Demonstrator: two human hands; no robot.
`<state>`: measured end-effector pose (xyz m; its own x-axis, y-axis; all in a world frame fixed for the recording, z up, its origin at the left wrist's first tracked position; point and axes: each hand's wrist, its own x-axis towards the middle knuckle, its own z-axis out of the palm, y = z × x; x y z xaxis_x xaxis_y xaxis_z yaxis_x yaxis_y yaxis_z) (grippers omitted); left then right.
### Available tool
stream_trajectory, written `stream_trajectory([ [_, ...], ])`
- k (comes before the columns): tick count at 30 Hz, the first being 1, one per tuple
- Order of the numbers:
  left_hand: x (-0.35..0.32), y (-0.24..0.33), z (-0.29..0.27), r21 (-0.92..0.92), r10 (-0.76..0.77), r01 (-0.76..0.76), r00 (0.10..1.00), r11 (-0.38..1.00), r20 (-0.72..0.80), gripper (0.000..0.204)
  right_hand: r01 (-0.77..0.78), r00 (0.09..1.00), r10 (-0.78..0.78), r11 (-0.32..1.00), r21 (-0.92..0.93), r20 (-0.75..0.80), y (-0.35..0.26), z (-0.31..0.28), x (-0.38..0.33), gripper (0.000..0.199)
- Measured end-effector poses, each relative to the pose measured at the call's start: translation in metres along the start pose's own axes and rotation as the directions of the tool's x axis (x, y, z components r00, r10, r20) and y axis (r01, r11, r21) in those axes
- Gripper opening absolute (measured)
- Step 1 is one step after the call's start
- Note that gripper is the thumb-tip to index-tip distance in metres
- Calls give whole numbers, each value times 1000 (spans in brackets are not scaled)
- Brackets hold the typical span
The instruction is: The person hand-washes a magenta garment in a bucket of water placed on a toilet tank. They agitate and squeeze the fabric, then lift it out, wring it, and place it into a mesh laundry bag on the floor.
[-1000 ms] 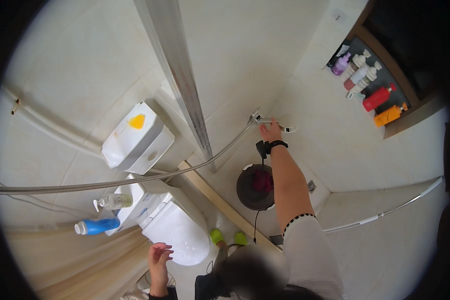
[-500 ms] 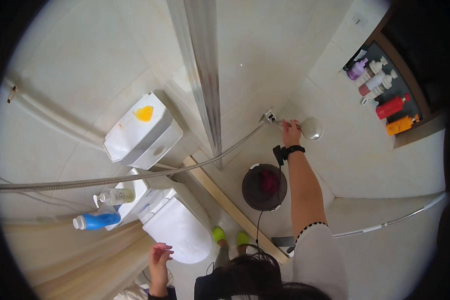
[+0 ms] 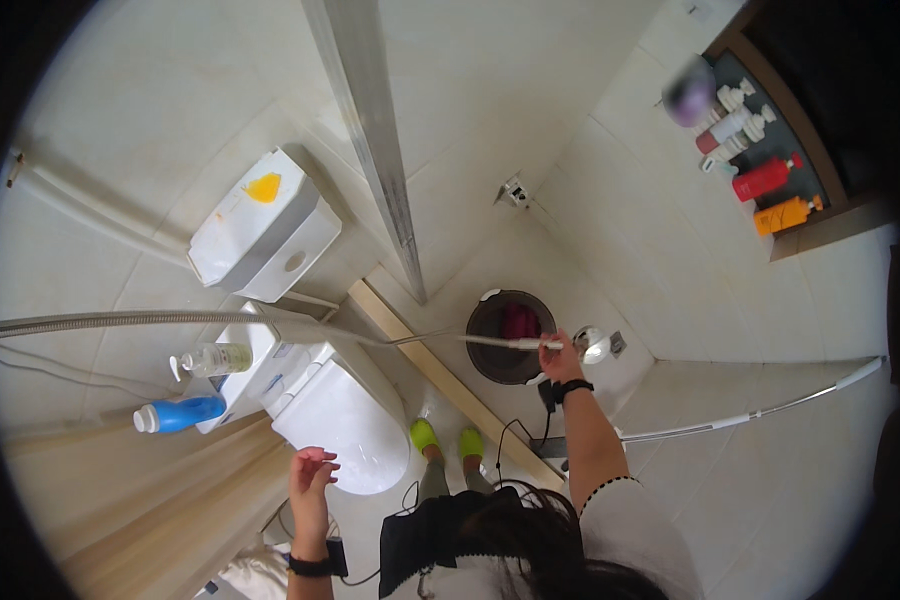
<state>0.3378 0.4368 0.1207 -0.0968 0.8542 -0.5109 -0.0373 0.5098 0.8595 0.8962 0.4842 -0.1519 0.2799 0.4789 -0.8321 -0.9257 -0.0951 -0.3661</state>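
Over the right side of a dark round bucket (image 3: pixel 488 362), my right hand (image 3: pixel 560 356) grips the handle of a shower head (image 3: pixel 592 345). A long metal hose (image 3: pixel 210 319) runs from the handle to the left edge of the view. Inside the bucket lies dark red cloth (image 3: pixel 521 321). My left hand (image 3: pixel 313 474) hovers by the toilet's white lid (image 3: pixel 355 440), fingers apart and slightly curled, holding nothing. On the wall, the shower holder (image 3: pixel 513 192) is bare.
A white toilet tank (image 3: pixel 270 225) and two bottles, one clear pump bottle (image 3: pixel 215 359) and one blue (image 3: pixel 180 413), are at left. A raised ledge (image 3: pixel 440 380) crosses the floor. Several toiletries, including a red bottle (image 3: pixel 765 179), line the right shelf. A drain (image 3: pixel 618 345) lies beyond the shower head.
My right hand has taken the shower head off the wall holder and brought it down nearer, beside the bucket. The hose has swung down with it. My left hand stays about where it was.
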Motion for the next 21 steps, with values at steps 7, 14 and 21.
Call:
stream_trajectory([
  [7,-50,7,24,4,56,-56,997,998,45,22,-42,999,42,953,-299,-5,18,-68,-96,11],
  [14,-119,17,25,1,109,-110,992,994,61,21,2,1000,4,910,-415,13,8,-118,-172,15],
  [21,-204,40,34,-34,198,-196,978,980,72,21,60,997,-76,877,-476,-15,-5,-166,-273,18],
])
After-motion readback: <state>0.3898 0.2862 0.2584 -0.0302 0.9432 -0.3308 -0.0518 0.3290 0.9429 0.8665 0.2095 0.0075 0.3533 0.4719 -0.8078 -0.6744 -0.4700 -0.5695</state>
